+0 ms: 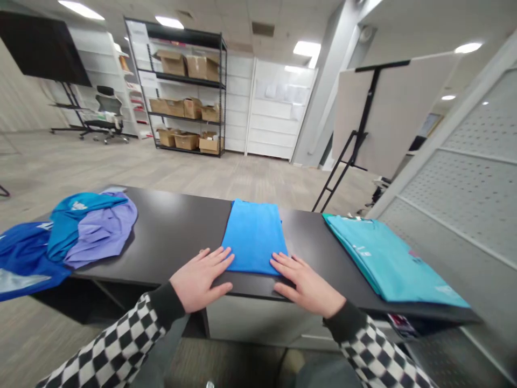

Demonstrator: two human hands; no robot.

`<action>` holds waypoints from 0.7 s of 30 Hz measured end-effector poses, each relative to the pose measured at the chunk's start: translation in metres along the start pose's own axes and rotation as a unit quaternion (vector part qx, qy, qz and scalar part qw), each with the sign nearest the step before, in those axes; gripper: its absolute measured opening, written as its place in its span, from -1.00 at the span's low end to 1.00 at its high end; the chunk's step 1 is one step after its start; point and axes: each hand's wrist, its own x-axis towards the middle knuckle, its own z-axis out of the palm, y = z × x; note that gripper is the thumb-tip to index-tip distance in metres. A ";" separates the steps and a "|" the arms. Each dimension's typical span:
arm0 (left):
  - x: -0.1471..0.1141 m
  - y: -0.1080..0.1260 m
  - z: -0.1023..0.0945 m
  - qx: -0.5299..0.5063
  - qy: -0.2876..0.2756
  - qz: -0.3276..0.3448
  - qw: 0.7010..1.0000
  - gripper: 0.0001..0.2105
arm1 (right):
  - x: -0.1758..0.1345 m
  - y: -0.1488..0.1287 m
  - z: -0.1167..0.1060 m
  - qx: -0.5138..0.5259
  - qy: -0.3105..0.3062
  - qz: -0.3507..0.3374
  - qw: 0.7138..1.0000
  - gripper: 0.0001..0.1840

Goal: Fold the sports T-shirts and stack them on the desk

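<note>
A blue garment, folded into a neat rectangle, lies flat on the dark table in front of me. My left hand rests with its fingertips on the near left corner of the cloth, fingers stretched out. On the near right corner, my right hand lies in the same way, fingers extended and palm down. Neither hand grips anything. Both thumbs point inward by the table's front edge.
At the left end, a loose heap holds a purple garment, a teal garment and a dark blue garment hanging over the edge. Folded turquoise garments are stacked at right. A perforated panel borders the right side.
</note>
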 end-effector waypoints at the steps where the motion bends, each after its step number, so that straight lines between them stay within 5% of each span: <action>1: -0.010 0.002 0.002 0.022 -0.010 0.002 1.000 -0.22 | -0.010 -0.003 0.004 -0.017 -0.009 0.009 1.000 -0.20; 4: -0.032 0.007 0.011 0.081 0.026 0.029 0.996 -0.24 | -0.033 -0.004 0.021 -0.064 0.020 -0.006 0.998 -0.18; 7: -0.047 0.015 0.020 0.118 0.131 0.071 0.982 -0.54 | -0.052 -0.001 0.038 -0.094 0.118 -0.075 0.986 -0.30; 10: -0.059 0.028 0.016 0.086 0.198 0.109 0.970 -0.63 | -0.068 -0.006 0.041 -0.084 0.192 -0.127 0.969 -0.42; 17: -0.079 0.083 -0.061 -0.159 0.129 0.160 0.966 -0.64 | -0.115 -0.069 -0.033 0.078 0.110 -0.114 0.984 -0.58; 21: -0.071 0.104 -0.109 -0.236 0.085 0.184 0.950 -0.75 | -0.129 -0.097 -0.076 0.146 0.147 -0.071 0.976 -0.77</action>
